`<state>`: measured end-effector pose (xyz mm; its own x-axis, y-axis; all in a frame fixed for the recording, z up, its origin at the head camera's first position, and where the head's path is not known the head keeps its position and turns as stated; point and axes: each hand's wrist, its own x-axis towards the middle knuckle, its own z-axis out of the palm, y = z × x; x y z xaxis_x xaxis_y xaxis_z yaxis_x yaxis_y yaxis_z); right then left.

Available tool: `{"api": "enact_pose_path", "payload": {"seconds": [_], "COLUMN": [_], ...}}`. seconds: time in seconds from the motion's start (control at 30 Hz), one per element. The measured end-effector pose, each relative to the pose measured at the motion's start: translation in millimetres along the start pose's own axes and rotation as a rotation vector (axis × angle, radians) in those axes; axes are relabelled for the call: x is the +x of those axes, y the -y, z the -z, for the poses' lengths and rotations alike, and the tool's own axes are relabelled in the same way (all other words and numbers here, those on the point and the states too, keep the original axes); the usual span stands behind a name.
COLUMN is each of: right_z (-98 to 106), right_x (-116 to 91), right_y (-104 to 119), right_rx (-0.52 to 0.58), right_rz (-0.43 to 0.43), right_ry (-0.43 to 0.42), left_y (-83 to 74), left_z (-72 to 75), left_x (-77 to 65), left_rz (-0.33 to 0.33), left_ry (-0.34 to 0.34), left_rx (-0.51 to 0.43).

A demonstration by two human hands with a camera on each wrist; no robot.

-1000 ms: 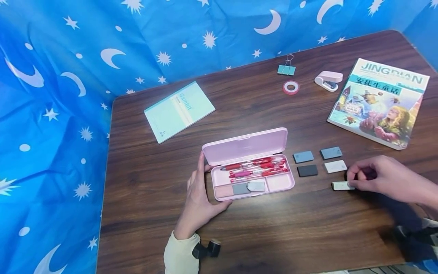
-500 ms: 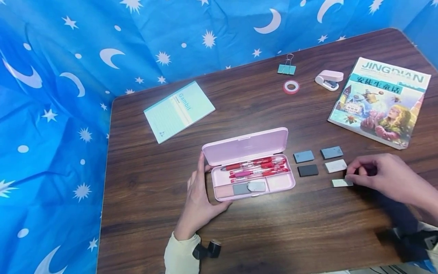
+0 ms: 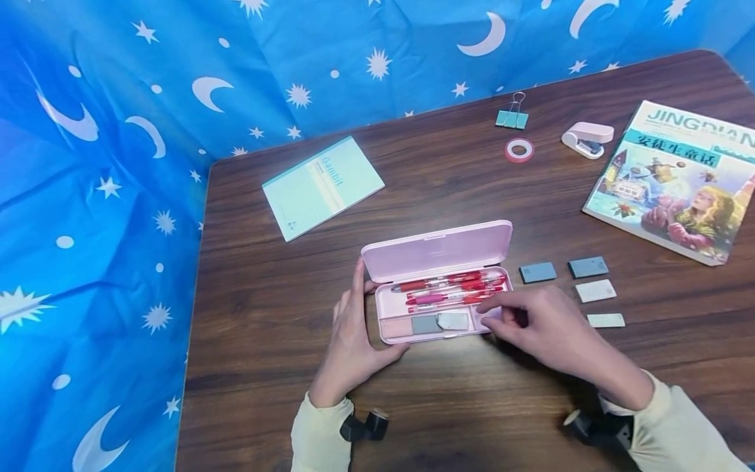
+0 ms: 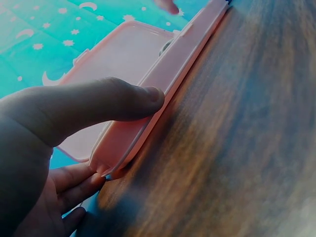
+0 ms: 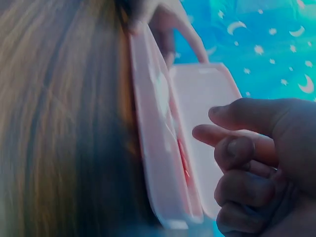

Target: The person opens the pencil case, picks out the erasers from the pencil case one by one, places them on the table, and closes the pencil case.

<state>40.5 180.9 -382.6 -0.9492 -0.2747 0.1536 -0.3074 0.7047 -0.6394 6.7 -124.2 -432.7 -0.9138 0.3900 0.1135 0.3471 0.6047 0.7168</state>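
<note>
Right hand [image 5: 264, 153], thumb and forefinger apart, near an open pink case [image 5: 160, 168]

Through the head view I look from above the near side of the pink pencil case [image 3: 436, 252], forward and downward, far enough that the table [image 3: 259, 288], the left hand [image 3: 350, 351], the right hand [image 3: 545, 328] and the blue curtain [image 3: 330, 39] behind the case all enter. The left wrist view comes to me from low and very near the case's left end, strongly tilted, facing along its front wall [image 4: 170, 64]. The right wrist view, also near and tilted, faces from the right end back toward the left hand. These two wrist views share the front wall, raised lid [image 4: 123, 54] and curtain.
</note>
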Motion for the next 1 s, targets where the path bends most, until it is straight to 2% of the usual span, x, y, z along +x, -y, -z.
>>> {"api": "enact_pose_path", "payload": {"seconds": [0.17, 0.47, 0.7, 0.83, 1.0], "right_z": [-13, -21, -26, -27, -28], "right_x": [5, 8, 10, 12, 15], "right_y": [7, 15, 16, 16, 15], "right_rx": [-0.061, -0.215, -0.313, -0.321, -0.282], "right_rz": [-0.006, -0.019, 0.05, 0.065, 0.043], "right_ry": [0.045, 0.094, 0.055, 0.068, 0.084], "left_y": [-2.3, -3.7, -2.8, -2.0, 0.2], "left_z": [-0.8, -0.9, 0.1, 0.3, 0.4], "left_x": [0.6, 1.3, 0.4, 0.0, -0.2], "left_rz": [0.008, 0.016, 0.015, 0.028, 0.024], "left_ry": [0.015, 0.012, 0.006, 0.008, 0.011], "left_rx": [-0.007, -0.003, -0.009, -0.008, -0.01]}}
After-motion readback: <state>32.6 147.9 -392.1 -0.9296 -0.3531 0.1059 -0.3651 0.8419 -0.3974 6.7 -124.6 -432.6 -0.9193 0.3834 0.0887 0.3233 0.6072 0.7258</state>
